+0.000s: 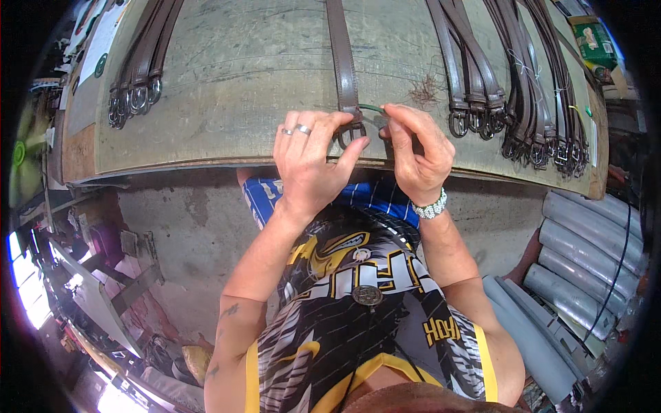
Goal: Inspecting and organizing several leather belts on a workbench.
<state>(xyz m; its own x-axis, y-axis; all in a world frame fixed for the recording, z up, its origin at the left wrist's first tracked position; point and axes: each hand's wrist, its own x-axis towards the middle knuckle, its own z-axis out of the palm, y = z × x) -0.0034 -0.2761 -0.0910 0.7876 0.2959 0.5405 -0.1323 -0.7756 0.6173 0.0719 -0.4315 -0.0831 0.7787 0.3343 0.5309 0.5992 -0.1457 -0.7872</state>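
A dark brown belt (342, 55) runs from the far edge of the table toward me, its metal buckle (352, 132) at the near end. My left hand (310, 151) holds that end, index finger on the strap just above the buckle and thumb beside the frame. To the right, my right hand (421, 148) pinches a thin green strip (372, 108) between thumb and index finger. The strip reaches across to the belt next to the buckle; whether it passes around or under the leather, I cannot tell.
Several brown buckled belts (141, 76) lie at the table's left, more belts (475, 76) at its right. Loose brown threads (425, 89) rest on the worn tabletop (248, 69). A green box (593, 43) sits far right. Several wrapped grey rolls (578, 261) are stacked on the right below the table.
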